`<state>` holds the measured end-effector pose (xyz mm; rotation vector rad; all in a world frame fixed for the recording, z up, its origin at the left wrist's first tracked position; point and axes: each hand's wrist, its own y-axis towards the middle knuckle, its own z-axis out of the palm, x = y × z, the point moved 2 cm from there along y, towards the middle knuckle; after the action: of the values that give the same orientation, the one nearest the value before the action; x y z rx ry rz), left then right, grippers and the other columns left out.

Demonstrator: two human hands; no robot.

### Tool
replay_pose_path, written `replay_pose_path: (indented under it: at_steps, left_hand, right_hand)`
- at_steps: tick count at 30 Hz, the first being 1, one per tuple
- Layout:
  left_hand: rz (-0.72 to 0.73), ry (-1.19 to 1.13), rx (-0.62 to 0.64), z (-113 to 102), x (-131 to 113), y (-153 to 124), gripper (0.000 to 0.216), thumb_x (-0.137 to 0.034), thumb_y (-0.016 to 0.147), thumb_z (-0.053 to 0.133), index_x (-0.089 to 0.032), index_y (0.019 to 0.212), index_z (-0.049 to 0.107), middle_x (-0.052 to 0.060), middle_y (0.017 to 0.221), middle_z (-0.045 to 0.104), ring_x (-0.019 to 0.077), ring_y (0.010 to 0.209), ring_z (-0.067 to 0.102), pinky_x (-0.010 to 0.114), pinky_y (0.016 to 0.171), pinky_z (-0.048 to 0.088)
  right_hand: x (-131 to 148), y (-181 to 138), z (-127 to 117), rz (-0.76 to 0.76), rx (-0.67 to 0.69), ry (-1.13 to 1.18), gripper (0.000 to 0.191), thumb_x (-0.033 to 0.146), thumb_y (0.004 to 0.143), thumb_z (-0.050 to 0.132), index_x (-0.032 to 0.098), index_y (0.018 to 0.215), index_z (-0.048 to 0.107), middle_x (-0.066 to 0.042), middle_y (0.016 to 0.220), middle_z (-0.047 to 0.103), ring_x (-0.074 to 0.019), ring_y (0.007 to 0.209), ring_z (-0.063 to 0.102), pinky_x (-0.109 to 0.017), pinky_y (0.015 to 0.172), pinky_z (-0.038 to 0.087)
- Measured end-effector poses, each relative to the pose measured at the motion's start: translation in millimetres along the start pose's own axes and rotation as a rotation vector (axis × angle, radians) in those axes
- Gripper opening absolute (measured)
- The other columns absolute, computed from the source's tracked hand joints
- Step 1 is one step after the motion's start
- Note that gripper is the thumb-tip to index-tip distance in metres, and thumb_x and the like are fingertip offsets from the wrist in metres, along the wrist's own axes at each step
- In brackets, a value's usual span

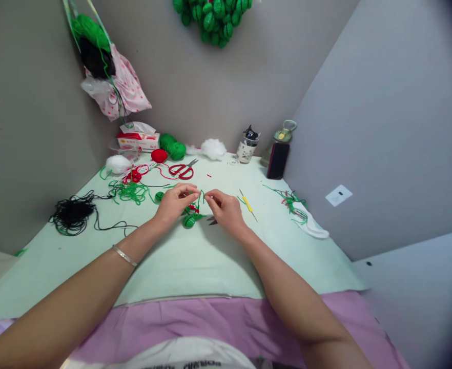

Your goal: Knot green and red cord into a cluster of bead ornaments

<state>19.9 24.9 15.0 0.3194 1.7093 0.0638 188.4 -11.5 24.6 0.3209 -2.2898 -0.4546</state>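
My left hand point(178, 201) and my right hand point(225, 207) meet fingertip to fingertip over the middle of the table. Between them they pinch green yarn point(202, 196), a short loop of it standing up in the gap. Below hangs or lies a small green crocheted ball point(189, 221), with a red and white bit point(192, 208) just above it. A second green ball point(159, 197) shows beside my left hand. Dark scissor blades point(212, 221) poke out under my right hand; their handles are hidden.
Red-handled scissors point(182, 171), a yellow crochet hook point(247, 203) and tangled green yarn point(131, 192) lie around my hands. Black yarn point(73, 212) is at left, yarn scraps point(293, 205) at right. A tissue box point(139, 142), a pen jar point(246, 149) and a phone point(278, 161) stand behind.
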Motion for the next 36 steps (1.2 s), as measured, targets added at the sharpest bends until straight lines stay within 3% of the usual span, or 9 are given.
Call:
replay_pose_path:
  at_steps: [7,21,30,36]
  left_hand:
    - [-0.152,-0.235,0.025,5,-5,-2,0.024,-0.035,0.066,0.080,-0.018,0.080,0.073,0.009,0.115,0.068,0.0217,0.098,0.062,0.034,0.086,0.049]
    - [-0.165,-0.224,0.041,5,-8,-3,0.017,-0.035,0.070,0.075,-0.019,0.076,0.073,0.008,0.112,0.069,0.0242,0.102,0.061,0.036,0.090,0.048]
    - [-0.183,-0.196,0.049,3,-8,-2,0.013,-0.030,0.070,0.072,-0.017,0.068,0.069,0.008,0.103,0.069,0.0201,0.089,0.061,0.034,0.083,0.048]
    - [-0.232,-0.369,0.097,5,-12,-4,0.016,-0.027,0.067,0.072,-0.018,0.067,0.059,0.003,0.081,0.063,0.0150,0.075,0.058,0.031,0.074,0.050]
  right_hand:
    - [7,-5,1,-0.068,0.008,-0.175,0.027,0.034,0.096,0.047,0.022,0.098,0.070,0.002,0.058,0.057,-0.0120,0.051,0.044,-0.024,0.059,0.029]
    - [9,-5,2,-0.069,0.028,-0.263,0.024,0.031,0.097,0.047,0.023,0.098,0.069,-0.001,0.068,0.068,-0.0144,0.060,0.054,-0.025,0.063,0.031]
    - [2,-3,0,-0.089,-0.047,-0.314,0.026,0.032,0.098,0.045,0.023,0.096,0.069,-0.003,0.075,0.071,-0.0157,0.066,0.058,-0.026,0.063,0.030]
    - [-4,0,-2,-0.024,-0.061,-0.271,0.024,0.033,0.095,0.048,0.023,0.095,0.070,-0.001,0.065,0.065,-0.0144,0.057,0.051,-0.026,0.061,0.030]
